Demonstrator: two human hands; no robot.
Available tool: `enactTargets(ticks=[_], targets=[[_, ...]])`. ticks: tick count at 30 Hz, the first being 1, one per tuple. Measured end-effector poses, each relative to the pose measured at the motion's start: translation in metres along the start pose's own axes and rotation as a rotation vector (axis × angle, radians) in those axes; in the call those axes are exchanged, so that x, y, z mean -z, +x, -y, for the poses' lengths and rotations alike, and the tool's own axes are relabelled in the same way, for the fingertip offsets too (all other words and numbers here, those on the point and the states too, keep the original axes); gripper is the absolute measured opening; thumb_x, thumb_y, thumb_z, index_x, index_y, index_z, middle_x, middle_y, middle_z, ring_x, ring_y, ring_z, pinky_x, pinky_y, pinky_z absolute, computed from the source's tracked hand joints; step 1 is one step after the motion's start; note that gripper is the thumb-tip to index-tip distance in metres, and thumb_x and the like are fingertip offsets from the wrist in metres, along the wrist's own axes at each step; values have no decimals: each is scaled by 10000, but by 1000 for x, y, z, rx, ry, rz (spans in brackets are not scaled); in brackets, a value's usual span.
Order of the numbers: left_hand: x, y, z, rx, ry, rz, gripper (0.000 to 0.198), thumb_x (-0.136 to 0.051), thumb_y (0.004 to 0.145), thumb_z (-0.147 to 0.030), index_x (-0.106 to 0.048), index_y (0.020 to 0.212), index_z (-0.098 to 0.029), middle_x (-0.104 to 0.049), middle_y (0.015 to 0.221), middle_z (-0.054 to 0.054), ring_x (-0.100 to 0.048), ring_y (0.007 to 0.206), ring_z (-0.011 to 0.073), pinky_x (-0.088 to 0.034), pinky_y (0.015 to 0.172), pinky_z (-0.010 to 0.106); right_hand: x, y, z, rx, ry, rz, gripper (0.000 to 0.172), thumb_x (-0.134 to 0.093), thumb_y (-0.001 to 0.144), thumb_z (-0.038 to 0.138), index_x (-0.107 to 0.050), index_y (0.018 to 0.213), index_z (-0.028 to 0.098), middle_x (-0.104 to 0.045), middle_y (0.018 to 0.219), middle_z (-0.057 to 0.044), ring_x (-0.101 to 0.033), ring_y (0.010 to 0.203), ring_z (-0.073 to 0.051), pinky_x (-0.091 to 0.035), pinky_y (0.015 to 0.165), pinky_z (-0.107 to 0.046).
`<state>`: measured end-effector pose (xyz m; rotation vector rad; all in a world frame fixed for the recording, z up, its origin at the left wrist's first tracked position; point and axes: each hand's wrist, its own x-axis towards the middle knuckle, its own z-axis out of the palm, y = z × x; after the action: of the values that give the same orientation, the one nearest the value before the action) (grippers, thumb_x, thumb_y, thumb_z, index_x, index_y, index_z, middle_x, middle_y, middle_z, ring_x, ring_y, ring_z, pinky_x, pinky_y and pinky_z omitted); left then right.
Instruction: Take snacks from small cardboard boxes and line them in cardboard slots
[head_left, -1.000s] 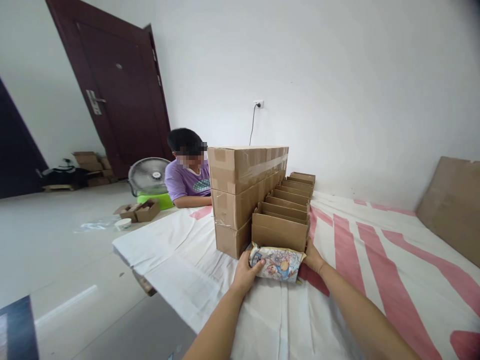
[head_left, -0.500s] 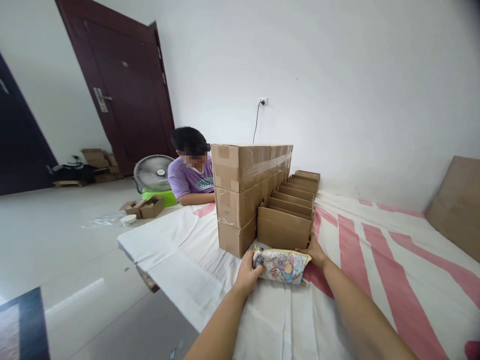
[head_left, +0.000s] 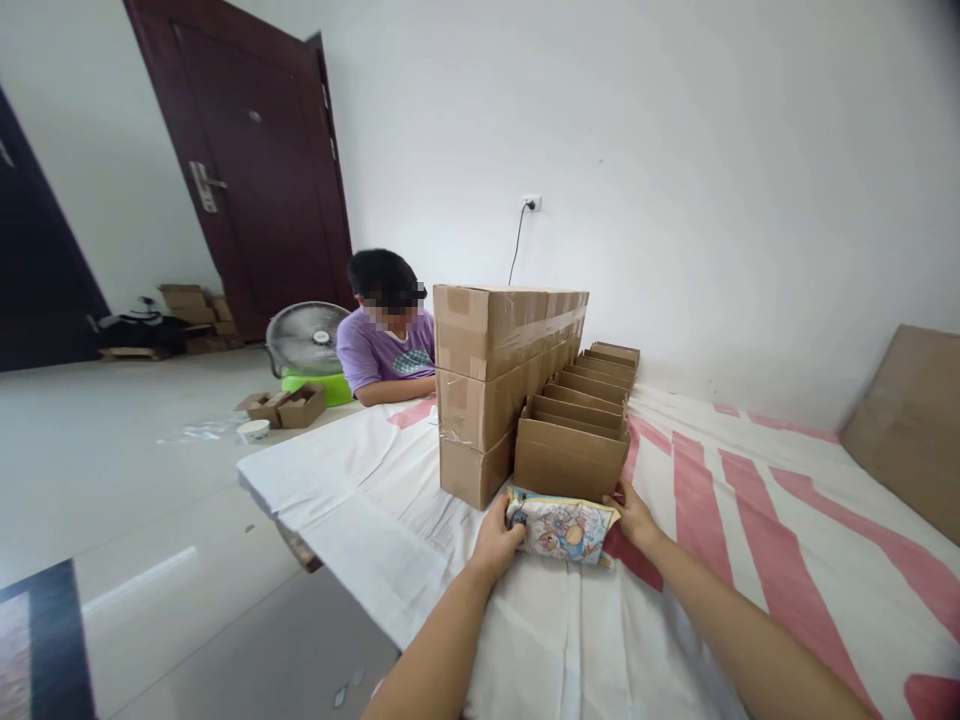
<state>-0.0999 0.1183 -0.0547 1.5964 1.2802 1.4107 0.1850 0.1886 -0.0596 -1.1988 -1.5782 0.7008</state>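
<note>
A soft printed pouch with cartoon drawings and yellow edging lies on the cloth before me. My left hand is closed on its left end, thumb on top. At the pouch's right corner is my right hand, thumb and fingers apart, close to the lower right corner of the nearest open carton; whether it touches the carton or the pouch is unclear. Behind that carton runs a row of open-topped cartons. Their insides are mostly hidden.
Taped boxes are stacked three high left of the row. Beyond them a person in purple leans on the striped cloth. A fan, small boxes and a bowl stand on the floor. A cardboard sheet leans at right.
My right hand has drawn back slightly from the carton's corner toward the pouch's right end. My left hand keeps its hold on the pouch. The view has shifted a little.
</note>
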Motion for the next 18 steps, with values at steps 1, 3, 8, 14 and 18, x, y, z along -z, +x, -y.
enactTargets(ticks=[1,3,8,14,18], targets=[[0,0,-1,1,1,-3,424,-497,619,-147,-619,1022,-191,-715,959,30,-641,924,238,-480,838,315,2,-7,1,-13,-3,-18,493,-523,753,422,-553,1195,205,-686,1163,-141,-659,1057,-287,-500,968,-491],[1,0,-1,2,3,-18,410,-504,629,-141,-598,1025,-197,-709,956,23,-641,911,227,-481,830,310,6,-25,4,-38,3,-50,420,-470,762,385,-567,1134,215,-688,1153,-117,-638,1097,-275,-474,1010,-483],[0,0,0,-9,11,-57,380,-531,653,-126,-567,1026,-186,-695,949,24,-644,916,214,-490,858,317,-2,-65,21,-133,205,157,421,-579,715,354,-600,1110,211,-727,1047,-72,-676,967,-263,-531,906,-434],[1,2,2,-54,42,-54,516,-569,691,-101,-610,1197,-195,-693,1167,44,-634,1095,211,-489,973,327,-25,-72,41,-54,172,190,676,-845,572,413,-620,1176,213,-715,1181,-120,-650,1092,-336,-509,968,-495],[1,2,4,-60,130,-124,443,-589,780,-180,-640,1220,-194,-632,1171,75,-605,1131,227,-470,1015,370,-33,-63,49,-47,70,63,579,-819,568,311,-649,1113,213,-740,1137,-87,-666,1063,-327,-501,983,-507]])
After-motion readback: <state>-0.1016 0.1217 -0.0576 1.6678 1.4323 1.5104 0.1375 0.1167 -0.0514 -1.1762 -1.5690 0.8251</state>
